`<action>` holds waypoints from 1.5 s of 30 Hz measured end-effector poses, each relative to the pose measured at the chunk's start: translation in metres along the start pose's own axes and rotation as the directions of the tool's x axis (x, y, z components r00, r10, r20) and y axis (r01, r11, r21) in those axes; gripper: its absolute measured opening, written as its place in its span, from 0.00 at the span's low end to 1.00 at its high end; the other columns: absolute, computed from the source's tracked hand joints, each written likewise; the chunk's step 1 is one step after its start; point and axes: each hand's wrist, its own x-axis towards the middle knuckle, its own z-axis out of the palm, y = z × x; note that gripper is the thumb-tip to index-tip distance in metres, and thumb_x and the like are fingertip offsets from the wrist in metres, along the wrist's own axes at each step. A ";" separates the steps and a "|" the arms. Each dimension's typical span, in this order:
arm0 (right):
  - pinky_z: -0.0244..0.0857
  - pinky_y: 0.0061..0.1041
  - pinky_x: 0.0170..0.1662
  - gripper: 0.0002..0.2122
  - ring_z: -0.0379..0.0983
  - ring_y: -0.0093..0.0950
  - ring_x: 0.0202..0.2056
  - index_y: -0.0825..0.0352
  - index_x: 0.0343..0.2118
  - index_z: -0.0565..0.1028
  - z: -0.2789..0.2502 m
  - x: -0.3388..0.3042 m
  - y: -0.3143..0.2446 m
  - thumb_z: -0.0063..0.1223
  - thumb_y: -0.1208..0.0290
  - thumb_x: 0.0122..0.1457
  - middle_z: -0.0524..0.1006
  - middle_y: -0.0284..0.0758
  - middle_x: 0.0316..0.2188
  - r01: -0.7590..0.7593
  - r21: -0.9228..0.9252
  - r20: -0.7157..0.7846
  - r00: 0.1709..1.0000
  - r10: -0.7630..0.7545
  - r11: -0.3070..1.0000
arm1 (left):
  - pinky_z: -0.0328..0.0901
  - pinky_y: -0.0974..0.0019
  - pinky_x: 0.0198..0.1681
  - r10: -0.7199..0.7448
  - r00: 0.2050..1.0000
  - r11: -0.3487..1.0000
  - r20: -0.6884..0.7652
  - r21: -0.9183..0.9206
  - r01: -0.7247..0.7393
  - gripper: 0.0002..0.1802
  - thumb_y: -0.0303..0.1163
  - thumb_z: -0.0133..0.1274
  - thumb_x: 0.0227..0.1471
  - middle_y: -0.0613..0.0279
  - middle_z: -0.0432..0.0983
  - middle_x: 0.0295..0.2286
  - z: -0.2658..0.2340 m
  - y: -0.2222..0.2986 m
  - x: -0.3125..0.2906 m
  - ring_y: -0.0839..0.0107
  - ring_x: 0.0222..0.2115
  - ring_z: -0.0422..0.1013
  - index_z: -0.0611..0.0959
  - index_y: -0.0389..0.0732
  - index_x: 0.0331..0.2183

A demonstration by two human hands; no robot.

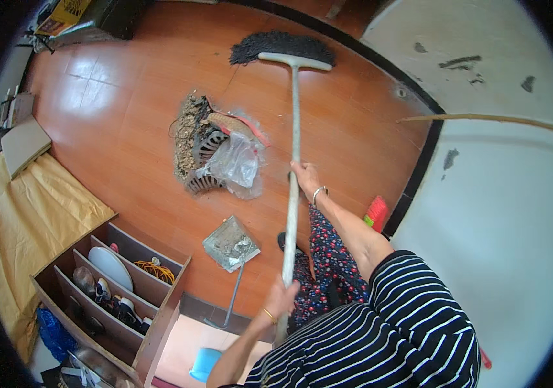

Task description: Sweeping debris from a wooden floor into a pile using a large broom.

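Observation:
A long pale-handled mop [294, 110] stretches away from me, its wide dark grey fringed head [283, 44] resting on the tiled floor at the far side. My right hand [305, 178], with a silver bangle at the wrist, is closed round the middle of the pole. Lower down, near my body, my left hand [280, 300] grips the same pole. To the left of the pole lies a heap on the floor: a clear plastic bag [236, 160], dark slotted pieces [210, 145] and brownish crumbly stuff [187, 139].
A long-handled dustpan [225, 248] with grey debris lies left of my feet. An open compartmented shoe cabinet [172, 284] stands at lower left, beside a yellow cloth cover [37, 213]. At right, a red broom head [376, 212] is by the white wall [503, 187]; a thin stick [503, 118] juts out.

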 end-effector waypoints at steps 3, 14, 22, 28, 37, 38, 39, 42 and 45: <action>0.63 0.20 0.14 0.17 0.67 0.21 0.15 0.70 0.43 0.62 -0.033 -0.092 0.004 0.42 0.65 0.55 0.71 0.36 0.21 -0.096 0.409 0.062 0.995 0.077 0.908 | 0.58 0.70 0.08 0.081 0.993 0.996 0.083 -0.051 -0.077 0.09 0.35 0.46 0.50 0.67 0.64 0.11 -0.013 0.033 -0.014 0.76 0.08 0.62 0.66 0.42 0.24; 0.66 0.19 0.17 0.14 0.69 0.20 0.18 0.71 0.41 0.66 -0.207 -0.262 0.041 0.45 0.73 0.51 0.72 0.35 0.23 0.196 0.427 -0.147 0.978 -0.147 0.883 | 0.52 0.73 0.18 0.378 0.768 0.656 0.516 -0.735 0.171 0.12 0.37 0.44 0.50 0.72 0.55 0.12 0.017 0.197 -0.051 0.79 0.12 0.56 0.66 0.43 0.21; 0.68 0.22 0.20 0.16 0.69 0.24 0.20 0.72 0.44 0.61 -0.362 -0.251 0.083 0.44 0.74 0.51 0.70 0.37 0.24 0.263 0.648 -0.474 0.874 0.108 0.715 | 0.58 0.75 0.20 0.532 0.670 0.442 0.518 -0.845 0.302 0.10 0.28 0.43 0.50 0.66 0.58 0.16 0.050 0.337 -0.042 0.78 0.16 0.57 0.64 0.38 0.20; 0.69 0.25 0.21 0.21 0.71 0.26 0.24 0.72 0.46 0.59 -0.471 -0.201 0.073 0.47 0.74 0.50 0.71 0.40 0.28 0.290 0.662 -0.574 0.790 0.218 0.691 | 0.58 0.74 0.23 0.650 0.632 0.250 0.422 -0.904 0.347 0.11 0.23 0.44 0.49 0.66 0.54 0.16 0.056 0.428 -0.047 0.77 0.18 0.53 0.62 0.38 0.18; 0.44 0.30 0.58 0.40 0.51 0.37 0.56 0.70 0.55 0.49 -0.766 -0.089 -0.062 0.59 0.59 0.43 0.57 0.45 0.54 0.419 0.024 -0.966 0.245 -0.087 0.908 | 0.63 0.73 0.26 0.657 0.681 0.207 0.323 -0.946 0.248 0.12 0.28 0.47 0.48 0.67 0.56 0.18 0.063 0.480 -0.041 0.76 0.19 0.57 0.64 0.39 0.18; 0.42 0.30 0.59 0.41 0.48 0.37 0.58 0.71 0.57 0.46 -0.791 -0.080 -0.073 0.57 0.57 0.45 0.52 0.45 0.56 0.279 -0.059 -0.974 0.196 -0.117 0.958 | 0.63 0.73 0.27 0.670 0.663 0.207 0.336 -0.941 0.267 0.13 0.29 0.47 0.48 0.67 0.57 0.17 0.061 0.481 -0.042 0.76 0.19 0.57 0.63 0.41 0.17; 0.41 0.30 0.59 0.40 0.45 0.37 0.58 0.73 0.56 0.47 -0.812 -0.070 -0.084 0.54 0.55 0.47 0.51 0.45 0.57 0.282 -0.077 -0.977 0.171 -0.129 0.956 | 0.61 0.72 0.26 0.695 0.674 0.224 0.252 -0.966 0.130 0.13 0.27 0.47 0.48 0.67 0.56 0.17 0.060 0.485 -0.040 0.77 0.19 0.56 0.62 0.41 0.18; 0.55 0.30 0.44 0.31 0.61 0.35 0.44 0.73 0.47 0.58 -0.851 -0.066 -0.106 0.56 0.58 0.45 0.65 0.42 0.42 0.261 -0.208 -0.969 0.077 -0.235 0.943 | 0.59 0.75 0.22 0.609 0.721 0.097 0.330 -0.933 0.346 0.09 0.23 0.47 0.46 0.65 0.57 0.20 0.058 0.484 -0.044 0.78 0.18 0.57 0.62 0.37 0.22; 0.62 0.24 0.26 0.15 0.66 0.25 0.22 0.68 0.27 0.67 -0.859 -0.064 -0.136 0.57 0.64 0.44 0.69 0.34 0.19 0.600 0.089 -0.970 0.232 -0.067 0.795 | 0.59 0.75 0.23 0.570 0.744 0.153 0.350 -0.934 0.322 0.09 0.22 0.48 0.45 0.64 0.58 0.23 0.064 0.491 -0.048 0.79 0.19 0.61 0.63 0.36 0.25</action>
